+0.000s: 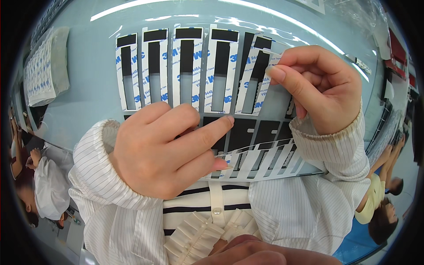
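Observation:
My right hand (324,86) is closed, thumb and index finger pinching the upper right edge of a white adhesive tape frame (242,95) with blue print. That frame sits tilted over a black piece. My left hand (161,148) is palm down, index finger stretched toward the foot of the frames, other fingers curled. Its thumb touches the left end of a clear sheet with white strips (249,163), which seems held there; the grip is partly hidden. Left of the tilted frame, several similar tape frames (188,70) lie in a row on black T-shaped pieces.
More black pieces (243,132) lie below the row, partly under the clear sheet. A wrapped stack of printed tape sheets (46,66) stands at the left on the pale table (90,88). Clear plastic film (360,22) lies at the far right. Other people sit on both sides.

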`<act>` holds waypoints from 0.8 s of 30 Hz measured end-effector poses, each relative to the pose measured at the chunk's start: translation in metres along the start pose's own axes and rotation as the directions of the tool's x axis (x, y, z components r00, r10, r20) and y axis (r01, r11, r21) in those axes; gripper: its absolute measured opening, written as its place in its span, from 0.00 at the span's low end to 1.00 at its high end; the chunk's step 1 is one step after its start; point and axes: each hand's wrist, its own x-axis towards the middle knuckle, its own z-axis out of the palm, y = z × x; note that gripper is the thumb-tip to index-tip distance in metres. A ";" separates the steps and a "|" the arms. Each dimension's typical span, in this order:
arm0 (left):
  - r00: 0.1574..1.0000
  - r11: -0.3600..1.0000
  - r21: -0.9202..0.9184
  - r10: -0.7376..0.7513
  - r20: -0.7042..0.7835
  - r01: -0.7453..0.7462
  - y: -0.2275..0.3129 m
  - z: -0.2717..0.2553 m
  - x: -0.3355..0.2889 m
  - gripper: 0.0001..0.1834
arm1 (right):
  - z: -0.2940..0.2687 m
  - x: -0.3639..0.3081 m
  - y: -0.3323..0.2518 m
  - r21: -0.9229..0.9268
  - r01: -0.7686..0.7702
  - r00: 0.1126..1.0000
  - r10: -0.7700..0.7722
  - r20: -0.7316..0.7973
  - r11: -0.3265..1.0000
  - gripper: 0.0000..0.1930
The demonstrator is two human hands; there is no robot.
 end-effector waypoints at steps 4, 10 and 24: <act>1.000 1.000 0.021 0.012 0.005 -0.013 -0.001 0.002 0.001 0.21 | 0.000 0.000 0.001 -0.014 -0.012 1.000 0.012 -0.009 1.000 0.08; 1.000 1.000 0.015 0.008 -0.016 -0.008 0.000 0.008 0.004 0.23 | 0.000 0.000 0.002 -0.008 0.004 1.000 -0.004 -0.012 1.000 0.08; 1.000 0.998 0.052 0.018 0.016 -0.019 0.000 0.010 0.004 0.25 | 0.000 -0.003 0.007 -0.098 0.125 0.991 -0.129 -0.031 0.987 0.08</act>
